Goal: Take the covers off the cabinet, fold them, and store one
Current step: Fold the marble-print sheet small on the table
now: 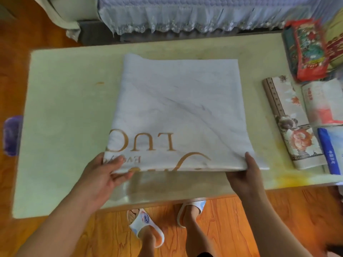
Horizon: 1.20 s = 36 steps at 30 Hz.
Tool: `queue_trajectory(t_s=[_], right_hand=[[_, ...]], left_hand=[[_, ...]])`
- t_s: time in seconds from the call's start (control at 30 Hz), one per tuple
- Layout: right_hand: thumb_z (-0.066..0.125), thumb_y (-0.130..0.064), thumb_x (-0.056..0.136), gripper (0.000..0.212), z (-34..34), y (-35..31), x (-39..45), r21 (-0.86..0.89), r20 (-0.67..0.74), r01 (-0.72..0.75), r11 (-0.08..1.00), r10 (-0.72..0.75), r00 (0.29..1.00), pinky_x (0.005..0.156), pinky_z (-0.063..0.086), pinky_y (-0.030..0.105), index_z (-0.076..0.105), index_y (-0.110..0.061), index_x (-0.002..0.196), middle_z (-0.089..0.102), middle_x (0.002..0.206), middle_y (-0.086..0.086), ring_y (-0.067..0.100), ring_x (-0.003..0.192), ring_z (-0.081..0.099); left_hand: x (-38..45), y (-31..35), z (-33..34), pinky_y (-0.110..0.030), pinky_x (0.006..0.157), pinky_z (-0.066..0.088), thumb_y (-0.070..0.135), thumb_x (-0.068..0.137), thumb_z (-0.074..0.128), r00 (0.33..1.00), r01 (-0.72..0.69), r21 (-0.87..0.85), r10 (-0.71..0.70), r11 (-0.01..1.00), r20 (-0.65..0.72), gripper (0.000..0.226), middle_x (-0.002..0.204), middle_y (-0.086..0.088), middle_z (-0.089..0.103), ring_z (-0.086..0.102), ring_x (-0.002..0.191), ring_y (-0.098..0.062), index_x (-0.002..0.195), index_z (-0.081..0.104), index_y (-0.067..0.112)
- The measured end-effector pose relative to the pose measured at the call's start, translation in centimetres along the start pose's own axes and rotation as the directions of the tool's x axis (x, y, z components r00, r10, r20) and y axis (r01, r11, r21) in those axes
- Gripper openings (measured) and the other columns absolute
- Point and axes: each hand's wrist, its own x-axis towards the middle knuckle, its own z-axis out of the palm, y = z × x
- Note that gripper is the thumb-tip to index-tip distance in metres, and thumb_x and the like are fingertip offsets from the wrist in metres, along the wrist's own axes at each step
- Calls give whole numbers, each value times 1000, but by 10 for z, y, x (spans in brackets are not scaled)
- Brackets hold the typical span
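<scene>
1. Cover (178,112): a white cloth with gold lettering, lying folded into a rough square at the centre of the table (65,117), its near edge being lifted slightly.
2. Left hand (104,175): at 7 o'clock of the cover, its grip pinching the near left corner, thumb on top and fingers beneath.
3. Right hand (246,177): at 5 o'clock of the cover, its grip holding the near right edge, thumb on top, the other fingers hidden under the cloth.
4. Progress, as a judgement: this cover is off the cabinet and partly folded; a further fold appears to be starting. Storing is not yet done. No cabinet or second cover is showing.
5. Floral box (291,125): lying at 3 o'clock, well apart from the cover.
6. Red packet (310,51): sitting at 2 o'clock, near the table's far right corner.
7. Lace-edged bedspread (185,17): hanging at 12 o'clock, beyond the table.
</scene>
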Motion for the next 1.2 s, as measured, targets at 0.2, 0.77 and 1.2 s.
queue_trajectory(t_s=[0.2,0.77,1.2], right_hand=[[62,-17,97,30,-37,105,-24,-289,-120,-145,946,114,986,63,62,32,61,-11,126,76,107,7,20,86,75],[65,-7,91,24,-39,133,-51,-429,-255,-139,893,28,967,80,56,46,59,-19,112,66,110,8,26,97,65],[56,-22,100,29,-19,192,-83,-333,-234,-288,898,217,948,99,52,54,57,-3,122,65,118,22,38,112,65]], left_hand=[[4,-100,-138,-47,76,63,3,96,64,930,283,146,-234,948,-284,24,110,-18,74,72,99,-40,119,62,8],[69,-55,-223,-51,117,36,3,76,77,734,-387,827,407,-407,544,91,162,-17,27,34,145,-38,155,32,5],[124,-8,-248,-22,123,-4,17,95,54,849,-485,731,-57,-480,526,90,163,14,-25,-20,149,0,162,-6,28]])
